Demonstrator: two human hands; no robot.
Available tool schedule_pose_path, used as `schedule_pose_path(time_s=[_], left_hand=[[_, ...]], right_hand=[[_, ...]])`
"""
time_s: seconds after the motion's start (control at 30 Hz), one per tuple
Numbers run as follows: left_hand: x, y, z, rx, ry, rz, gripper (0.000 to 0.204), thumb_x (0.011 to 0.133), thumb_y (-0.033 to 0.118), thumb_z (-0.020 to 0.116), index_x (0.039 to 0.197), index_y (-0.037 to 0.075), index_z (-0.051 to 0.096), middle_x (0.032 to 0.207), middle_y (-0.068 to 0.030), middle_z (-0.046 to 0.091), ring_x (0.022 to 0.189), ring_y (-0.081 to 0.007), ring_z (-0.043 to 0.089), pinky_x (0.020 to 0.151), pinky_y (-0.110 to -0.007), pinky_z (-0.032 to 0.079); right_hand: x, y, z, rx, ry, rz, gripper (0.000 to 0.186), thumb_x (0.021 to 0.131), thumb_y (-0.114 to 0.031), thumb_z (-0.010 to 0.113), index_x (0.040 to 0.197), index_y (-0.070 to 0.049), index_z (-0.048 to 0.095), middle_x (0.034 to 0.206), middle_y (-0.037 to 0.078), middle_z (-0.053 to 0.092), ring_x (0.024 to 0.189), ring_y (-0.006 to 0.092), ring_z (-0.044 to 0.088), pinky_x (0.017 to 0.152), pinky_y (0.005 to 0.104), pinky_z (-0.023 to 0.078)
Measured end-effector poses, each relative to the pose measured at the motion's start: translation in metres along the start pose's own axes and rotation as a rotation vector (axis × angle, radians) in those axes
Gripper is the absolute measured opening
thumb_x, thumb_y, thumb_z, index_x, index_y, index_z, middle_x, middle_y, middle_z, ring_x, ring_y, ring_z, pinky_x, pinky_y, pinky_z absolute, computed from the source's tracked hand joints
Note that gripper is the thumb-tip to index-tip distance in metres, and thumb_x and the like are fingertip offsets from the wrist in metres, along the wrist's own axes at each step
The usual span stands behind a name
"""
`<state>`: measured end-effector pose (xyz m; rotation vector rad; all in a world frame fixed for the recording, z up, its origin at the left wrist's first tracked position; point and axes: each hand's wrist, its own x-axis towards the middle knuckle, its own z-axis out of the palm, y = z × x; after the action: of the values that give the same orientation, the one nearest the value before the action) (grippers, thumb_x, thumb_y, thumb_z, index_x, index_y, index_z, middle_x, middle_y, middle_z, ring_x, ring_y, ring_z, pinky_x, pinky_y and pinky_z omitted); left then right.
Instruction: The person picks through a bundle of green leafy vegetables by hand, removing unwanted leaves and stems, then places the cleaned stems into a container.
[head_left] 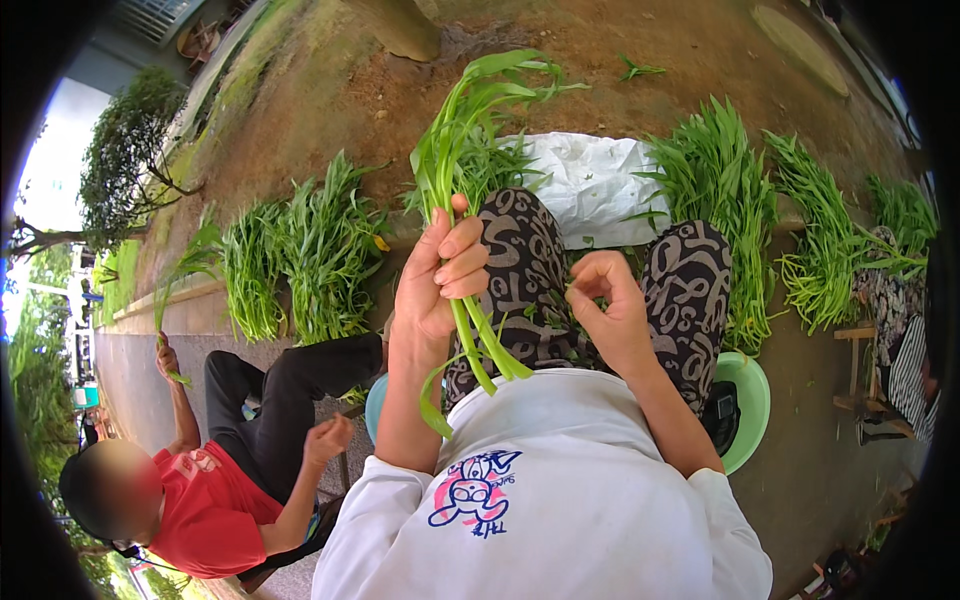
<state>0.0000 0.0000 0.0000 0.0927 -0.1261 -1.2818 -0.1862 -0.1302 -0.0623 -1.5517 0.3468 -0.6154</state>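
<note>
My left hand [442, 272] is closed round a small bunch of water spinach [436, 160], held upright in front of my left knee. Its long leaves bend over to the right at the top, and the pale green stems [476, 345] poke out below my fist, with one leaf hanging down. Over my lap, between the knees, my right hand [612, 310] is curled with thumb and fingertips together, apart from the bunch. Whether anything small sits in that pinch cannot be made out. Bits of green lie on my dark patterned trousers [690, 275].
A white sack [590, 185] lies beyond my knees. Piles of greens flank it at left [330, 255] and right [715, 200]. A green basin [752, 410] stands by my right hip. At left sits a person in a red shirt [215, 510], holding greens [165, 290]; a wooden stool [853, 365] is at right.
</note>
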Motion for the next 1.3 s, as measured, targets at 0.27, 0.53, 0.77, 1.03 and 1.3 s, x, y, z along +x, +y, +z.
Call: schedule_pose_path(time_s=[0.27, 0.53, 0.77, 1.03, 1.3], left_hand=[[-0.009, -0.006, 0.005, -0.07, -0.012, -0.037, 0.027, 0.104, 0.025, 0.04, 0.118, 0.005, 0.051, 0.074, 0.0016, 0.038, 0.053, -0.0053, 0.034, 0.043, -0.019, 0.033], [-0.007, -0.009, 0.004, -0.084, -0.051, -0.071, 0.028, 0.104, 0.025, 0.039, 0.119, 0.005, 0.051, 0.075, 0.0009, 0.038, 0.053, -0.0056, 0.035, 0.043, -0.019, 0.033], [-0.008, -0.01, 0.004, -0.095, -0.013, -0.061, 0.026, 0.103, 0.024, 0.042, 0.117, 0.004, 0.051, 0.074, 0.0007, 0.038, 0.053, -0.0057, 0.035, 0.043, -0.019, 0.033], [-0.007, -0.01, 0.001, -0.124, -0.019, -0.069, 0.026, 0.103, 0.022, 0.042, 0.118, 0.004, 0.051, 0.073, 0.0004, 0.039, 0.053, -0.0067, 0.036, 0.044, -0.02, 0.034], [-0.007, -0.014, 0.003, -0.163, -0.045, -0.06, 0.028, 0.104, 0.022, 0.038, 0.119, 0.001, 0.046, 0.075, -0.0024, 0.041, 0.054, -0.01, 0.039, 0.045, -0.024, 0.036]], right_hand=[[-0.005, -0.032, 0.029, -0.083, -0.185, -0.193, 0.025, 0.085, 0.004, 0.062, 0.109, -0.003, 0.062, 0.109, 0.013, 0.062, 0.094, 0.0244, 0.063, 0.079, 0.0299, 0.051], [-0.005, -0.03, 0.036, -0.262, -0.192, -0.45, 0.019, 0.075, 0.004, 0.066, 0.091, -0.005, 0.061, 0.084, 0.008, 0.062, 0.075, 0.0265, 0.06, 0.064, 0.0326, 0.049], [-0.01, -0.037, 0.033, -0.049, -0.214, -0.247, 0.017, 0.077, 0.007, 0.059, 0.091, -0.003, 0.057, 0.087, 0.008, 0.056, 0.071, 0.0169, 0.057, 0.066, 0.0253, 0.046], [-0.011, -0.029, 0.024, 0.48, -0.156, 0.056, 0.014, 0.087, 0.005, 0.056, 0.098, -0.003, 0.054, 0.096, 0.003, 0.054, 0.078, 0.0077, 0.055, 0.07, 0.0217, 0.046], [-0.005, -0.028, 0.007, -0.34, 0.008, -0.269, 0.021, 0.08, 0.001, 0.068, 0.099, -0.003, 0.059, 0.094, 0.011, 0.062, 0.083, 0.0267, 0.063, 0.072, 0.0315, 0.051]])
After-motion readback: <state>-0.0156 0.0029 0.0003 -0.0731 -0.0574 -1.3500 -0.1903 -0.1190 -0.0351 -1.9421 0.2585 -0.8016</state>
